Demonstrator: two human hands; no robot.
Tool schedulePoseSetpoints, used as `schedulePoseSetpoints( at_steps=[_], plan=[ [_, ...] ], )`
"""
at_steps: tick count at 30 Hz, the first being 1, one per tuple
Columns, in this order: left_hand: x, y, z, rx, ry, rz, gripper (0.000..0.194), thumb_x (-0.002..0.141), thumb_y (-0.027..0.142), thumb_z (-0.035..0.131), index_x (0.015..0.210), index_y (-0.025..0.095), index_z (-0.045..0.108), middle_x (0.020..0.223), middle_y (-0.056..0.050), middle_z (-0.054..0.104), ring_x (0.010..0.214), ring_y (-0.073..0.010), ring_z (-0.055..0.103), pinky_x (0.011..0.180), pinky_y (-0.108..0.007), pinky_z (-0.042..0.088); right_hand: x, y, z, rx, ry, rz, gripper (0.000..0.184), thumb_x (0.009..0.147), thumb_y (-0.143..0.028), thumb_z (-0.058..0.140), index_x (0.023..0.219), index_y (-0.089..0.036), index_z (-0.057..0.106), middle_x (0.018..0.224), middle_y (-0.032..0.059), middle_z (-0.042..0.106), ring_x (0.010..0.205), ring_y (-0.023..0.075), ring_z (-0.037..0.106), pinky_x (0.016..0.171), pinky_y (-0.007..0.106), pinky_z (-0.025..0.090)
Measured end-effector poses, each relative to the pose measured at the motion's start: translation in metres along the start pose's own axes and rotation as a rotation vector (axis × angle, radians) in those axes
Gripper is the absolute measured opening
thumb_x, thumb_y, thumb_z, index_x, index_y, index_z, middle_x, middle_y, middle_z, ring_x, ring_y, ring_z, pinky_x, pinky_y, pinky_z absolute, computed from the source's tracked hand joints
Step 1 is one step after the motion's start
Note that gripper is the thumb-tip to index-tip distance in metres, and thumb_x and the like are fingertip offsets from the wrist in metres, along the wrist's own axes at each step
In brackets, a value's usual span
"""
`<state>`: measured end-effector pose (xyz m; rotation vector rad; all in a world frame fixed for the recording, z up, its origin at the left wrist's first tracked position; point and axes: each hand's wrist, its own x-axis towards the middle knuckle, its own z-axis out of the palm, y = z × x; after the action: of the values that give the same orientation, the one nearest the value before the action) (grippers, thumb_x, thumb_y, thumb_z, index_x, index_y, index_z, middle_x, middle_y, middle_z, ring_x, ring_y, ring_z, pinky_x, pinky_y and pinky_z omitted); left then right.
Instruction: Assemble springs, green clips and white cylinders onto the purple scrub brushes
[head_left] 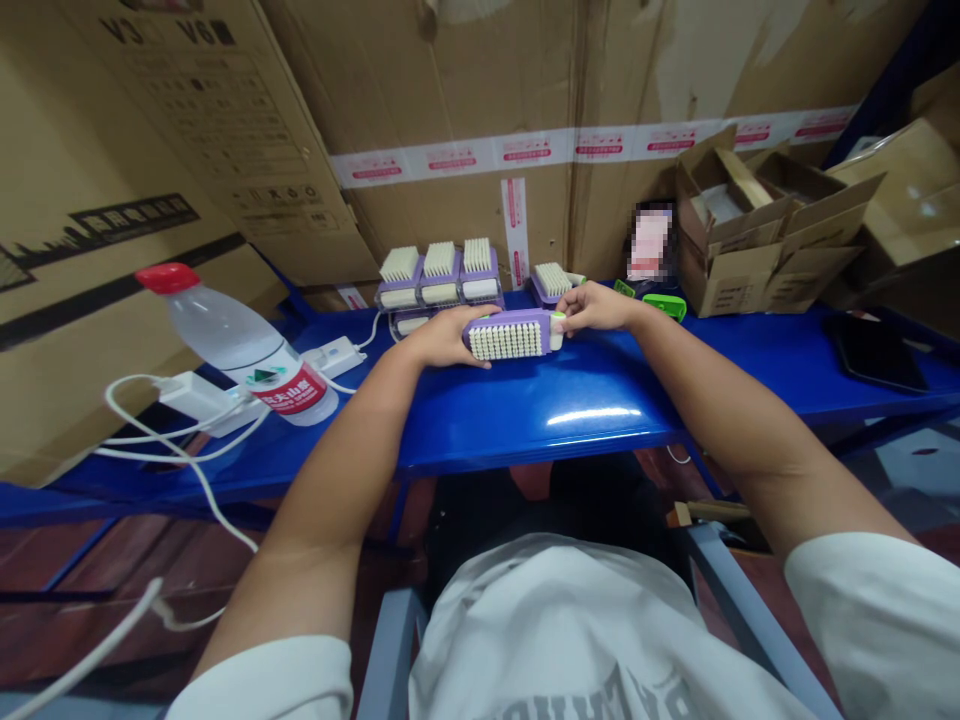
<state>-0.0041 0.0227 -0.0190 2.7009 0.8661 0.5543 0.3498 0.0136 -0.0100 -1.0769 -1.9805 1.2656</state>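
Note:
A purple brush with cream bristles is held level above the blue table, its bristles facing me. My left hand is wrapped round its left end. At the other end, my right hand pinches a small cream-and-green end piece that touches the brush body. Just behind stands another purple brush with its bristles up. Further left, several similar brushes are stacked in a row with their bristles up. Bright green plastic parts lie to the right of my right hand.
A water bottle with a red cap leans at the left, beside white chargers and cables. Open cardboard boxes stand at the back right. A dark phone-like slab lies at the right. Large cardboard sheets wall off the back.

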Motion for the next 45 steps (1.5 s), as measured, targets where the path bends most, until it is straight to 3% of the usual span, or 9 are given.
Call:
schedulePoseSetpoints(
  at_steps=[7,13,27,37,45],
  plan=[
    [0.0004,0.0011,-0.0001,0.018,0.001,-0.011,0.103,0.068,0.046,0.101,0.161,0.025,0.060,0.159,-0.013,0.069,0.146,-0.0371,0.066,0.128,-0.052,0.047,0.0000,0.0000,0.0010,0.000,0.009,0.010,0.041,0.068,-0.033,0.108,0.083,-0.014,0.075,0.073,0.0028,0.077,0.065,0.0123,0.072,0.062,0.021,0.061],
    [0.0000,0.0036,-0.0010,0.003,-0.004,-0.024,0.103,0.068,0.046,0.100,0.160,0.025,0.060,0.160,-0.012,0.069,0.148,-0.0370,0.065,0.129,-0.050,0.047,-0.0002,0.0004,-0.0003,-0.001,-0.006,0.003,0.050,0.063,-0.043,0.111,0.083,-0.015,0.075,0.072,0.0025,0.077,0.065,0.0126,0.073,0.061,0.021,0.062],
    [0.0002,0.0005,0.0000,0.007,-0.001,-0.016,0.104,0.068,0.048,0.100,0.161,0.025,0.060,0.159,-0.012,0.069,0.146,-0.0367,0.066,0.128,-0.049,0.047,-0.0007,-0.0008,0.0015,0.030,0.003,0.015,0.040,0.067,-0.032,0.109,0.084,-0.014,0.077,0.074,0.0031,0.078,0.065,0.0120,0.072,0.063,0.021,0.061],
    [0.0000,-0.0005,0.0000,0.006,-0.003,-0.007,0.104,0.068,0.049,0.100,0.161,0.024,0.059,0.159,-0.014,0.069,0.147,-0.0367,0.066,0.128,-0.050,0.047,-0.0012,-0.0006,0.0004,0.028,0.000,0.005,0.043,0.064,-0.036,0.109,0.085,-0.014,0.080,0.073,0.0023,0.078,0.065,0.0117,0.072,0.063,0.020,0.062],
    [-0.0011,-0.0001,0.0000,0.038,0.015,0.000,0.098,0.071,0.044,0.098,0.159,0.027,0.060,0.157,-0.012,0.070,0.144,-0.0363,0.068,0.126,-0.051,0.049,-0.0015,0.0015,0.0011,0.056,-0.001,0.000,0.046,0.067,-0.043,0.109,0.094,-0.014,0.085,0.083,0.0065,0.082,0.075,0.0165,0.076,0.073,0.026,0.068]
  ],
)
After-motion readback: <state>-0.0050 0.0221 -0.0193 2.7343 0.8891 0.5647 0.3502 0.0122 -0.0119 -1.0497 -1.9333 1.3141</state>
